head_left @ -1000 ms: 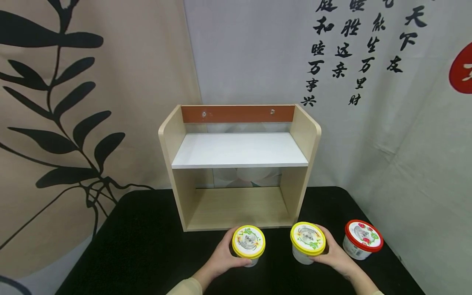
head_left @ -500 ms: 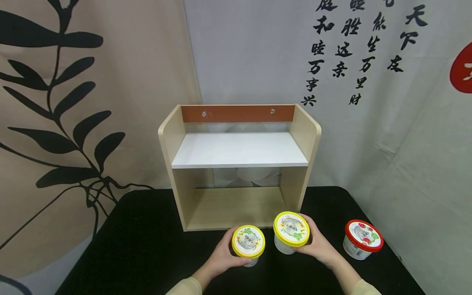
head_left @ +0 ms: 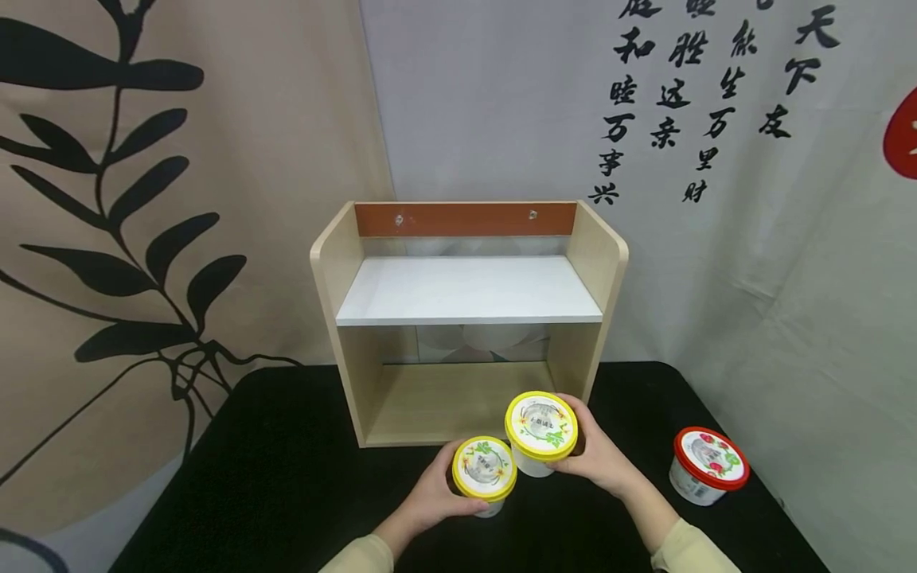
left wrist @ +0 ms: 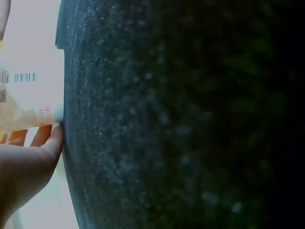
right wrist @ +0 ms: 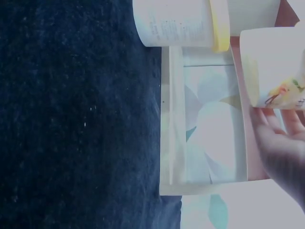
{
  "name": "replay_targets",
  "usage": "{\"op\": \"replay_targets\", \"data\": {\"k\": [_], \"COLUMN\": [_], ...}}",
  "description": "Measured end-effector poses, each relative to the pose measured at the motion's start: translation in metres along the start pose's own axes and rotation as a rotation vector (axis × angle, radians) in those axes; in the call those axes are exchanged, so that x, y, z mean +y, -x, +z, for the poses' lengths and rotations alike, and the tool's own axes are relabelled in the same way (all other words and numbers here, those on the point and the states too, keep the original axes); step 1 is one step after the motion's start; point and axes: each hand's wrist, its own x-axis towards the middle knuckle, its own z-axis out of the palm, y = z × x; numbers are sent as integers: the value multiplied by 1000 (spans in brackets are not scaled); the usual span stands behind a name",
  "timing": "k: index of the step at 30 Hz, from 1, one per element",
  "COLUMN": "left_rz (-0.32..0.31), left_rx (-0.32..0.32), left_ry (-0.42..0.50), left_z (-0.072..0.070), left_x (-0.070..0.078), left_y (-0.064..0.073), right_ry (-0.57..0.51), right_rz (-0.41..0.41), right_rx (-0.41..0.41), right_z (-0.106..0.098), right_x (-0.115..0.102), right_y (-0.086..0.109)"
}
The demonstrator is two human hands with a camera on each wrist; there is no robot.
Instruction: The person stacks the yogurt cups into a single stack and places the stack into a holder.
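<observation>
My left hand (head_left: 437,493) grips a yellow-lidded tub (head_left: 484,468), fingers behind it and thumb in front. In the left wrist view, that tub's white side (left wrist: 33,86) shows a barcode, and its base meets the black tabletop. My right hand (head_left: 591,450) holds a second yellow-lidded tub (head_left: 540,426), just behind and right of the first, before the shelf's lower opening. From the right wrist, this second tub (right wrist: 276,67) appears raised off the table, while the first tub (right wrist: 176,21) stands lower. A red-lidded tub (head_left: 711,465) stands untouched at the right.
A two-level wooden shelf (head_left: 469,290) with a white middle board stands at the back of the black table (head_left: 236,477). Its bottom board (head_left: 437,406) lies just behind the tubs. Printed cloth (head_left: 716,263) hangs behind and along the right side.
My right hand has carried its tub leftward and away from me, from near the red-lidded tub to beside the left one. The left hand and its tub have stayed in place.
</observation>
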Motion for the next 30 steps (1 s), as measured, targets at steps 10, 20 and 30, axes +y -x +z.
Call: {"op": "replay_targets", "data": {"k": [10,20,30], "left_rz": [-28,-11,-33], "left_rx": [-22,-44,-80], "left_ry": [9,15,53], "left_z": [-4,-6,-7], "left_x": [9,10,11], "left_y": [-1,-3,-5], "right_ry": [-78,-142,-152], "right_rz": [-24,-62,-30], "right_rx": [-32,-63,-79], "right_z": [17,34,46], "right_x": [1,5,7], "right_y": [-10,-21,-27]}}
